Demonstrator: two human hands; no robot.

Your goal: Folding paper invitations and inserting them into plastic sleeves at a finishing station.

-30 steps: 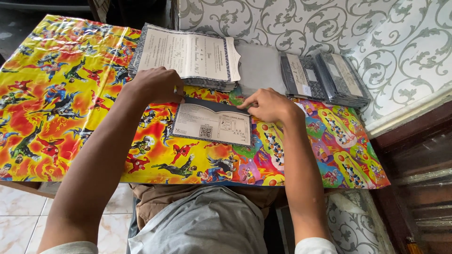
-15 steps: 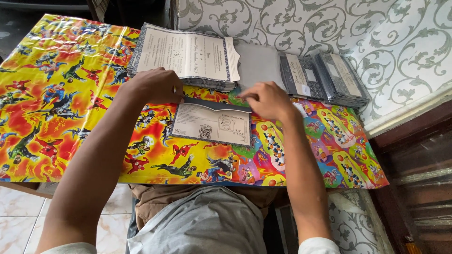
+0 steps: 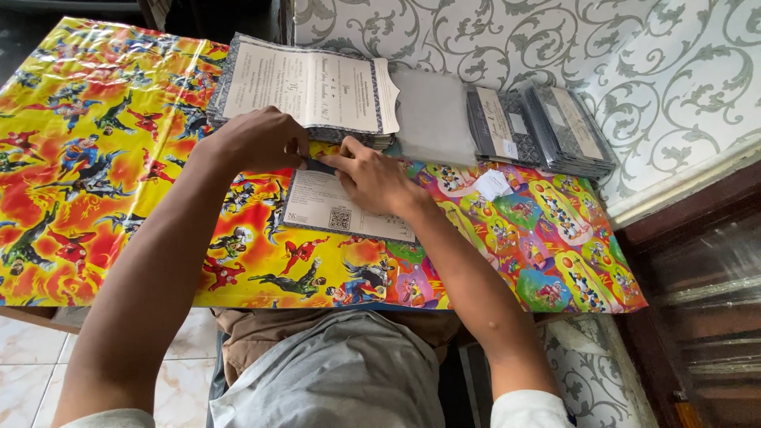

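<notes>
A folded printed card (image 3: 333,212) with a dark patterned border lies on the bright cartoon-print tablecloth (image 3: 95,182) in front of me. My left hand (image 3: 258,141) rests with curled fingers on the card's upper left edge. My right hand (image 3: 372,178) lies flat on the card's top, fingertips touching the left hand's. Just behind both hands sits a stack of opened cards (image 3: 305,87).
A pile of clear plastic sleeves (image 3: 432,115) lies right of the open stack. Two stacks of dark wrapped cards (image 3: 539,127) stand at the back right by the patterned wall. A small white paper scrap (image 3: 493,184) lies near them. A dark wooden cabinet (image 3: 697,285) flanks the table.
My right hand has slid left across the card's top edge and now meets my left hand. The card has shifted slightly toward the left.
</notes>
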